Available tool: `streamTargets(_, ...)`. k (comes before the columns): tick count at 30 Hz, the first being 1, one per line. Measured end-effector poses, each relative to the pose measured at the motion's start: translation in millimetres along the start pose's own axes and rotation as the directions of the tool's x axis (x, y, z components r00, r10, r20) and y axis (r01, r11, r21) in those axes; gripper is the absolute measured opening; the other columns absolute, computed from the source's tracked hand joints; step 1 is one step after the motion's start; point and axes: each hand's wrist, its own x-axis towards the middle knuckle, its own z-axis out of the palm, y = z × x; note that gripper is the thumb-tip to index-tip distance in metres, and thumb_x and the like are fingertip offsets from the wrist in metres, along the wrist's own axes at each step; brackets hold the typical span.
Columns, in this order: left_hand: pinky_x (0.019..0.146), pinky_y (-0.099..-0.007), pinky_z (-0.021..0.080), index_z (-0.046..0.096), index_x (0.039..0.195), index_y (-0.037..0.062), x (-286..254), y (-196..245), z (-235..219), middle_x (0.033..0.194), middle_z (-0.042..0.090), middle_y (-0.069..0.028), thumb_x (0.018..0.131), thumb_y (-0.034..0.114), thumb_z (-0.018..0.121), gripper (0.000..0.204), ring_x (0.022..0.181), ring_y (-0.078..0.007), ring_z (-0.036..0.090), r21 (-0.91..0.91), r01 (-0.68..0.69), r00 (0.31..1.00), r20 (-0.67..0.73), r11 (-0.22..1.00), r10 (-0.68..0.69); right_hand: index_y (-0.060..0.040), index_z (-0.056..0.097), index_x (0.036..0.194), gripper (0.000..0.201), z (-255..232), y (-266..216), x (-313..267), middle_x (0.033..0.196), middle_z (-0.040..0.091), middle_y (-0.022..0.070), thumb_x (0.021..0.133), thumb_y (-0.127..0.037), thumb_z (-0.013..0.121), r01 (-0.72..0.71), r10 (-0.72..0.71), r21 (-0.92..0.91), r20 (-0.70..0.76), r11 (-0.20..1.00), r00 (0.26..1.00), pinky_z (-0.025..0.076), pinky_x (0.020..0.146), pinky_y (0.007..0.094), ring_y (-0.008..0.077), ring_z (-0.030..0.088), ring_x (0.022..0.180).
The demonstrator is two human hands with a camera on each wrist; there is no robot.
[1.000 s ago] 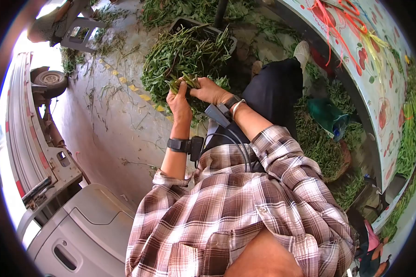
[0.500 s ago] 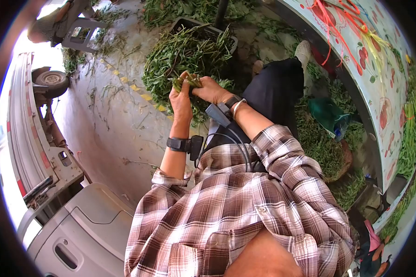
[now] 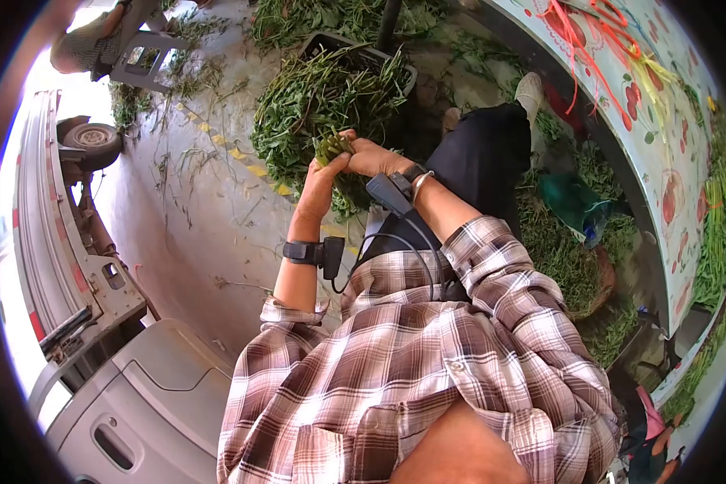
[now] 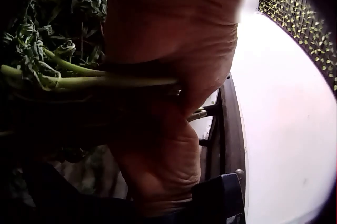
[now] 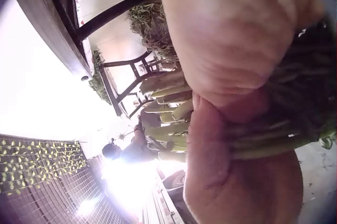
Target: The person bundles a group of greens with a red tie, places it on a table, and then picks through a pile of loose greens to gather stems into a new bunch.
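Observation:
Both hands hold a bunch of green leafy vegetable stems point(image 3: 331, 148) low in front of the body, cut ends facing up in the head view. My left hand point(image 3: 318, 187) grips the bunch from the left, its thumb along the stems. My right hand point(image 3: 371, 156) is curled round the same bunch from the right, touching the left hand. In the right wrist view the pale cut ends point(image 5: 171, 113) stick out past the fingers in a row. Two thicker stems point(image 4: 105, 80) pass under the palm in the left wrist view. The leafy ends are partly hidden by the hands.
Just beyond the hands, a heap of leafy greens point(image 3: 319, 101) overflows a dark crate point(image 3: 407, 77). At right stands a table with a fruit-pattern cloth point(image 3: 661, 153) and red ties point(image 3: 605, 32). A round basket of greens point(image 3: 573, 278) sits below it. A vehicle point(image 3: 129, 387) stands left.
My left hand has shifted a little right, closer against the right hand, and its wrist has tilted. The stem ends now bunch tighter above the left thumb. The greens heap looks unchanged.

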Motion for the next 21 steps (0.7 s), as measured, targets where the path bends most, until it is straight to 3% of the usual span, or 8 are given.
streamTargets(2,0.091,-0.0275,0.037,0.056,0.114,0.0018,1,-3,3,0.112,0.057,-0.0042,0.082,0.014,0.057,0.034,0.098,-0.0133,0.053,-0.003,-0.003,1.000,-0.012,1.000,0.003,-0.0061,0.057,0.108,0.044,0,6,2,0.104,0.060,0.0116,0.066,-0.019,0.062,-0.038,0.037,0.003,0.057,0.999,0.998,0.042,0.086,0.0327,0.0264,0.054,0.099)
streamTargets(4,0.091,-0.0276,0.037,0.057,0.113,0.0022,2,-5,8,0.112,0.057,-0.0039,0.082,0.015,0.060,0.033,0.098,-0.0131,0.053,-0.008,-0.009,1.000,-0.026,1.000,0.008,-0.0059,0.056,0.108,0.045,1,14,5,0.101,0.060,0.0108,0.065,-0.017,0.062,0.403,-0.401,-0.013,0.069,0.915,0.913,0.042,0.085,0.0329,0.0249,0.054,0.093)
streamTargets(5,0.089,-0.0271,0.038,0.057,0.111,0.0026,4,-4,10,0.110,0.057,-0.0034,0.081,0.016,0.061,0.032,0.097,-0.0126,0.053,0.027,-0.022,0.998,-0.065,0.999,0.024,-0.0059,0.056,0.108,0.045,-2,1,-1,0.101,0.060,0.0108,0.065,-0.017,0.062,0.404,-0.402,-0.014,0.071,0.915,0.913,0.042,0.085,0.0329,0.0249,0.054,0.093)
streamTargets(7,0.088,-0.0266,0.039,0.058,0.109,0.0029,4,-6,14,0.108,0.057,-0.0029,0.081,0.016,0.063,0.031,0.096,-0.0121,0.053,0.062,-0.034,0.994,-0.104,0.997,0.041,-0.0059,0.054,0.108,0.046,-5,-21,-16,0.098,0.060,0.0094,0.064,-0.014,0.062,0.135,-0.134,-0.002,0.121,0.991,0.984,0.043,0.082,0.0319,0.0210,0.053,0.089)
streamTargets(16,0.070,-0.0249,0.045,0.063,0.096,0.0021,8,-10,4,0.088,0.063,-0.0041,0.082,0.016,0.060,0.020,0.076,-0.0115,0.057,0.001,-0.176,0.936,-0.310,0.984,0.167,-0.0023,0.054,0.114,0.054,-10,-21,-16,0.100,0.060,0.0083,0.063,-0.012,0.067,0.042,-0.059,0.236,0.065,0.971,0.996,0.043,0.082,0.0270,0.0164,0.054,0.090)
streamTargets(17,0.070,-0.0250,0.046,0.062,0.093,0.0027,8,-8,-1,0.087,0.063,-0.0046,0.082,0.016,0.061,0.018,0.076,-0.0119,0.057,-0.014,-0.186,0.927,-0.334,0.982,0.171,-0.0014,0.055,0.115,0.050,-7,-19,-15,0.101,0.061,0.0077,0.067,-0.010,0.064,0.089,-0.090,0.442,-0.019,0.892,0.996,0.043,0.082,0.0264,0.0147,0.055,0.091)
streamTargets(20,0.066,-0.0247,0.046,0.058,0.088,0.0043,3,3,-7,0.080,0.063,-0.0045,0.081,0.015,0.062,0.013,0.072,-0.0119,0.057,-0.046,-0.206,0.918,-0.354,0.977,0.177,-0.0036,0.056,0.115,0.040,-21,-21,-12,0.105,0.060,0.0061,0.078,-0.016,0.062,0.142,-0.044,0.385,-0.251,0.912,0.967,0.042,0.087,0.0262,0.0124,0.054,0.097)
streamTargets(21,0.064,-0.0241,0.045,0.059,0.088,0.0044,-1,9,-7,0.078,0.062,-0.0038,0.081,0.015,0.062,0.014,0.071,-0.0115,0.057,0.087,-0.088,0.954,-0.279,0.992,0.109,-0.0054,0.056,0.115,0.036,-21,-25,-12,0.108,0.059,0.0052,0.085,-0.023,0.059,0.200,-0.067,0.443,-0.298,0.874,0.952,0.040,0.089,0.0272,0.0128,0.053,0.100)
